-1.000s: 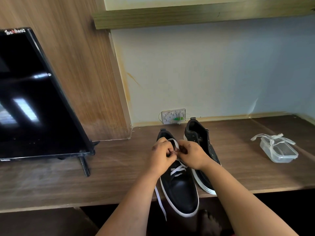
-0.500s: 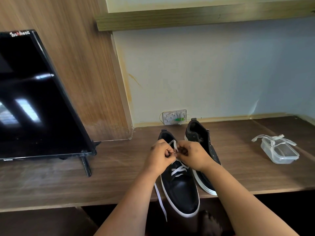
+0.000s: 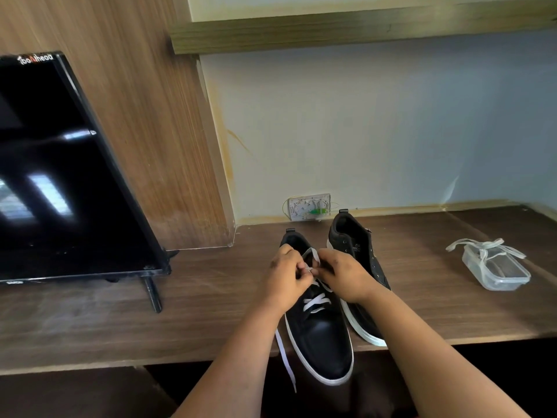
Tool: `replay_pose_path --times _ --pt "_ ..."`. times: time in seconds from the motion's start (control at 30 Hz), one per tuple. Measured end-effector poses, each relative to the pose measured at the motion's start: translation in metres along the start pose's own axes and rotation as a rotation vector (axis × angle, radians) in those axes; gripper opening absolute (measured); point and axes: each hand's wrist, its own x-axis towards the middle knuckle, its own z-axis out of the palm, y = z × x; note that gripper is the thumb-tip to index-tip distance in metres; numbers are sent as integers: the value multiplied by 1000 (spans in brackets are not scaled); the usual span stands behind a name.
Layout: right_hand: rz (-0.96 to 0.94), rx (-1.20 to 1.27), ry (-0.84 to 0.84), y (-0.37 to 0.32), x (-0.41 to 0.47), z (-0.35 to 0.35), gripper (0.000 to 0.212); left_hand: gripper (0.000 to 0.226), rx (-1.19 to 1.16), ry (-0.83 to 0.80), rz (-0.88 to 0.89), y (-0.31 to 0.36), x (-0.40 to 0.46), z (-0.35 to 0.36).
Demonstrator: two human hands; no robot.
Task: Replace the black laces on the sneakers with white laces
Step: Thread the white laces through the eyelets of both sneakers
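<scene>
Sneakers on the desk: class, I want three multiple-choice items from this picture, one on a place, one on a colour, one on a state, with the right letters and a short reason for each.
1. Where is the clear plastic box?
A. right of the sneakers
B. under the screen
C. on the shelf

2. What colour is the lace threaded in the near sneaker?
A. black
B. white
C. red

3. What state is the far sneaker in?
A. fully laced
B. inside the box
C. no lace in its visible eyelets

Answers:
1 A, it sits on the desk to the right of both sneakers.
2 B, white crossings show below the left hand and right hand, which both pinch the lace.
3 C, its visible eyelets are bare.
</scene>
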Motion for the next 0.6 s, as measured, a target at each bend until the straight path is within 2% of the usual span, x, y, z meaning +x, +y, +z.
replay_pose_path --times 0.13,0.27,0.33,0.43,0.6 --pt "76 134 -7 5 -3 1 8 10 -21 -34 -21 -1 0 -5" --pt "83 198 8 7 -3 0 13 18 -16 -35 75 -4 1 -7" --pt "66 208 9 8 -3 -1 18 14 16 -45 104 -4 1 -7" --pt "63 213 18 8 -4 -1 15 7 16 -35 76 -2 0 -9" --pt "91 241 34 4 -5 -2 23 6 -28 -1 17 4 0 -14"
